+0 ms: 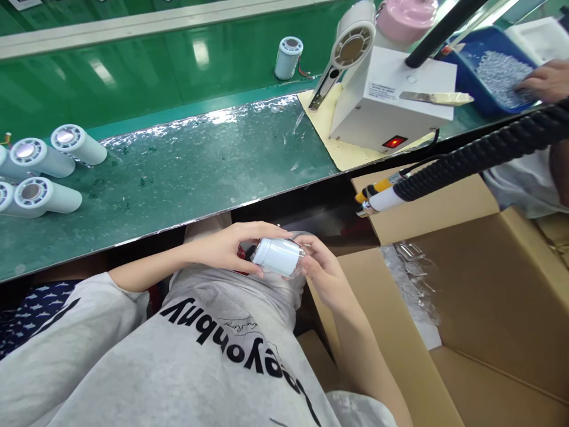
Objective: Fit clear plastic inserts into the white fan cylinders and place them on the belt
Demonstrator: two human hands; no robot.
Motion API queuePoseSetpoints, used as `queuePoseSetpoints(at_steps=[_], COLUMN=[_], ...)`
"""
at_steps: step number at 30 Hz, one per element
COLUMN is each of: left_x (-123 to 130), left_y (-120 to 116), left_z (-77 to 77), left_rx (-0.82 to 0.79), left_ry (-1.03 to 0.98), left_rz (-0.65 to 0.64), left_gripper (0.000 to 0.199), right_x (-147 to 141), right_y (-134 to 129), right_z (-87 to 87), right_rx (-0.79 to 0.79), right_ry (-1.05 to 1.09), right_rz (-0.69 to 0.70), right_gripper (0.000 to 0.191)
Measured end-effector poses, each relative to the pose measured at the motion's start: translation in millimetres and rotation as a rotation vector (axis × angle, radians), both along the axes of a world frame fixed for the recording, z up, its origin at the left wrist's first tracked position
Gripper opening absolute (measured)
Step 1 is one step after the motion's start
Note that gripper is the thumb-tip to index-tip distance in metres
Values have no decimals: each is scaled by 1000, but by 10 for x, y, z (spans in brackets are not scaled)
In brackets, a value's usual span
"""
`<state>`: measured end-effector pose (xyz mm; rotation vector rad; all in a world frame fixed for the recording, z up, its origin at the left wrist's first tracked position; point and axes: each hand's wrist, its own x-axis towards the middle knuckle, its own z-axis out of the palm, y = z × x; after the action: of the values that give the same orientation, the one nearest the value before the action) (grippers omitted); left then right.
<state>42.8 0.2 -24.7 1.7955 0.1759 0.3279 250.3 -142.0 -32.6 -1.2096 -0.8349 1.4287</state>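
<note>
A light blue cylinder [278, 256] lies tilted on its side between my two hands above my lap. Clear plastic shows around its right end, and something red, partly hidden, is by its left end. My left hand [237, 244] is curled around the left end, thumb below and fingers along the top. At the other end, my right hand [322, 270] grips the clear plastic with bent fingers. Similar light blue cylinders [80, 145] with vented round ends lie in a group at the left of the green bench [191, 160].
A white machine [391, 101] with a lit red switch stands on the bench, a handheld fan [351, 47] beside it. Another cylinder [288, 58] stands farther back. An open cardboard box [493, 284] and a black hose [480, 151] are at right. A person's hand [549, 80] reaches into a blue bin [466, 80].
</note>
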Motion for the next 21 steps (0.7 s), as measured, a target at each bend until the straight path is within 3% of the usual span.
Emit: queuePoseSetpoints(at_steps=[6,11,16,21], left_x=[15,202,806,1503], left_y=[-12,33,170,281], left_z=[-8,-193,-435,-512], left_rx=[-205,-512,-737,-756], left_ry=[50,76,32,127], left_rz=[19,72,151,68], left_gripper=[77,86,90,89], right_x=[-34,-44,12,213], right_y=[-16,-9,81,129], right_z=[-147,-347,-574,-831], right_rx=[-94,-97,1,66], right_ry=[76,159,232,250], right_rz=[-83,-186,-489,-743], right_gripper=[52,54,57,48])
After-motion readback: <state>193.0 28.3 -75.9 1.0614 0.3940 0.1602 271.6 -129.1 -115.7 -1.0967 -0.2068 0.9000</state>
